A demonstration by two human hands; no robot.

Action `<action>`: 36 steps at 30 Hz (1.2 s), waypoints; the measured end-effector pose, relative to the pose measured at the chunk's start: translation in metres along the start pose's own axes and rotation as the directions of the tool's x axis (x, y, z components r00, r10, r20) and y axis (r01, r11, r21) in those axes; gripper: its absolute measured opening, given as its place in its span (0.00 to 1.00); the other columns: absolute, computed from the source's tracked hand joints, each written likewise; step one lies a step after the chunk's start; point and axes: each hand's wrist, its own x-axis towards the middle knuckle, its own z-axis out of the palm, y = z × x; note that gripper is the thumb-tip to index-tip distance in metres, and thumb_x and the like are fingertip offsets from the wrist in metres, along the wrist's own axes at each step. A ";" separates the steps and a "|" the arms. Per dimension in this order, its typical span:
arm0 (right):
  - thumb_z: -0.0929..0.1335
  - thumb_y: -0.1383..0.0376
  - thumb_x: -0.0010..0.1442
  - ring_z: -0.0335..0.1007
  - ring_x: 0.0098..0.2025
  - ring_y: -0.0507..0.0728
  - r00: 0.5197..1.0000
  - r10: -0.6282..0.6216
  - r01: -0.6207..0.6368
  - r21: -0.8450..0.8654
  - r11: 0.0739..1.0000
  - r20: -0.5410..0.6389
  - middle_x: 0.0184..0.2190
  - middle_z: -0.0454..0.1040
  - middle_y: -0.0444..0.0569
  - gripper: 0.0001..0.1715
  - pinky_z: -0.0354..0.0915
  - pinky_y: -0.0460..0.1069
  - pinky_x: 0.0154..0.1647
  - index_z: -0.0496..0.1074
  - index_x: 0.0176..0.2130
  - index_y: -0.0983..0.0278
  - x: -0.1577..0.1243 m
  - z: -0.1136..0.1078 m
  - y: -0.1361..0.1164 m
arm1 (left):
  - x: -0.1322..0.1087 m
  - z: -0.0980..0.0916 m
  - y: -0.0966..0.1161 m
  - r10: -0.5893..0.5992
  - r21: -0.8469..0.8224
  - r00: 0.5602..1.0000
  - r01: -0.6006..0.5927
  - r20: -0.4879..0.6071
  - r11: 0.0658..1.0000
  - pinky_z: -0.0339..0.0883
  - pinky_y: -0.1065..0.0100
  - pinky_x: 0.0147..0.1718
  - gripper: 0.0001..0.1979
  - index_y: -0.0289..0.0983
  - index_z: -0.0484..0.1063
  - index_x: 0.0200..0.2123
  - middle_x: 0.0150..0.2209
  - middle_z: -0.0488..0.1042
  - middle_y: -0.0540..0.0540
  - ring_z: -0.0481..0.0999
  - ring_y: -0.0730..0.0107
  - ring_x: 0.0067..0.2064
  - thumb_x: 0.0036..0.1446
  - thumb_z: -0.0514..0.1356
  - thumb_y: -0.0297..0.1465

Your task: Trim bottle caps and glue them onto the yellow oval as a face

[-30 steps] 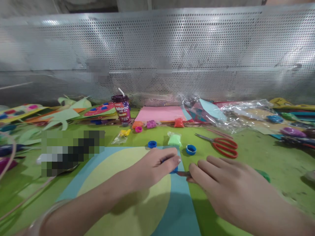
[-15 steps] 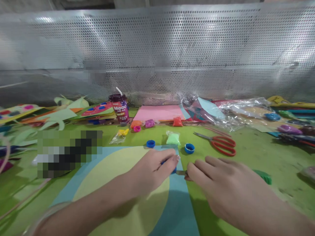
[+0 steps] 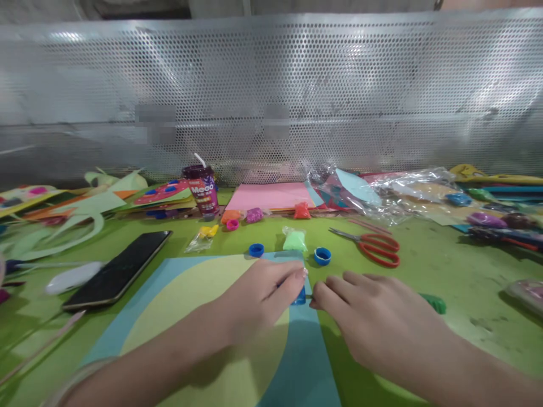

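Observation:
My left hand is closed round a small blue pot, over the right edge of a blue sheet with a pale yellow round shape. The fingers hide most of the pot. My right hand, just to its right, pinches a thin flat tool whose end reaches toward the pot. A ridged green piece shows behind the right hand; I cannot tell whether it belongs to the tool. Two blue ring-like caps and a bag of pale green clay lie just beyond my hands.
Red-handled scissors lie at the right. A black phone and a white oval object are at the left. A purple cup with a straw, coloured papers and plastic wrap line a perforated metal panel.
The view has shifted slightly, so most things sit a little further left. My right hand has moved closer to the pot, and less of the tool shows between the hands.

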 end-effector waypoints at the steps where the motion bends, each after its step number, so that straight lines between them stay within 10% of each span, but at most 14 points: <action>1: 0.60 0.77 0.43 0.57 0.20 0.53 1.000 0.002 -0.002 0.002 1.000 0.005 0.19 0.65 0.42 0.13 0.38 0.51 0.20 0.62 0.28 0.62 0.000 0.000 0.000 | 0.000 -0.001 -0.002 -0.006 0.012 1.000 0.006 -0.002 1.000 0.46 0.67 0.24 0.17 0.38 0.51 0.20 0.20 0.54 0.53 0.55 0.74 0.23 0.62 0.41 0.35; 9: 0.61 0.76 0.46 0.56 0.20 0.53 0.999 0.033 -0.033 0.008 0.999 0.008 0.20 0.66 0.41 0.12 0.36 0.50 0.20 0.62 0.29 0.61 -0.002 0.001 0.000 | -0.002 -0.012 0.002 0.034 0.186 0.994 -0.053 0.102 0.981 0.49 0.68 0.25 0.16 0.38 0.60 0.25 0.21 0.59 0.52 0.58 0.73 0.24 0.62 0.41 0.35; 23: 0.59 0.72 0.56 0.56 0.15 0.51 0.985 0.083 -0.117 0.236 0.965 0.151 0.19 0.66 0.39 0.06 0.38 0.49 0.17 0.62 0.33 0.61 0.005 -0.003 -0.001 | -0.006 0.002 0.004 -0.199 -0.266 0.979 0.206 0.053 0.942 0.55 0.69 0.30 0.18 0.39 0.62 0.29 0.28 0.62 0.50 0.61 0.69 0.31 0.61 0.40 0.41; 36: 0.57 0.68 0.60 0.55 0.14 0.52 0.978 0.128 -0.159 0.193 0.968 0.164 0.19 0.68 0.40 0.08 0.36 0.50 0.16 0.62 0.31 0.61 0.004 0.002 -0.002 | -0.003 -0.003 0.012 -0.181 -0.234 0.980 0.196 0.084 0.952 0.51 0.67 0.27 0.14 0.40 0.57 0.33 0.25 0.54 0.53 0.55 0.71 0.27 0.62 0.38 0.40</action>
